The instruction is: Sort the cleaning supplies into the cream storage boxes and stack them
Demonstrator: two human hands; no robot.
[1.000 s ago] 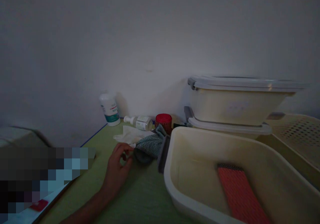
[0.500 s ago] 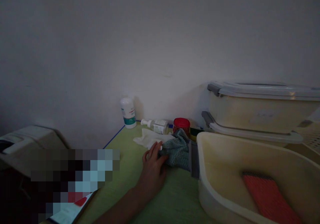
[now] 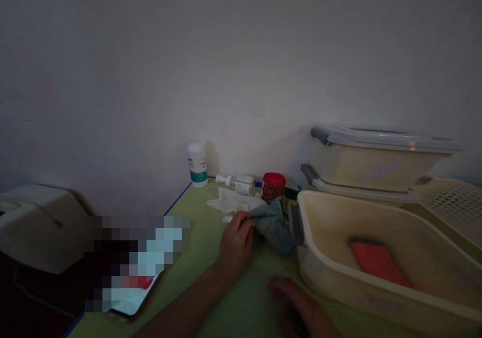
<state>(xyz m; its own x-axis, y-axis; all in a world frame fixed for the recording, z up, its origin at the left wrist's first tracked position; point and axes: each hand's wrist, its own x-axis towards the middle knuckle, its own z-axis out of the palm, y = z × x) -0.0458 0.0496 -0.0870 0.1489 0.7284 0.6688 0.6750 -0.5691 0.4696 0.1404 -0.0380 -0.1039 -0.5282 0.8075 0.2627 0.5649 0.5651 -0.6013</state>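
My left hand [image 3: 235, 242] rests on the green table [image 3: 226, 298] with its fingers closed on the near edge of a teal-grey woven cloth [image 3: 274, 222]. The cloth lies bunched against the grey handle of an open cream plastic tub [image 3: 376, 298]. My right hand [image 3: 297, 305] lies low on the table near the tub's front wall; it is dark and blurred, and its fingers cannot be made out. A red mat [image 3: 376, 258] lies flat inside the tub.
Behind the cloth lie a white glove [image 3: 229, 202], a pump bottle on its side [image 3: 237, 182], a red-capped jar [image 3: 273, 185] and an upright white bottle [image 3: 198, 164]. Two lidded tubs [image 3: 372, 164] are stacked by the wall. A perforated basket [image 3: 452, 205] stands at right, a white box [image 3: 35, 227] at left.
My left hand has moved up to the cloth and closed on its edge. My right hand has come into view at the bottom. The camera has shifted left.
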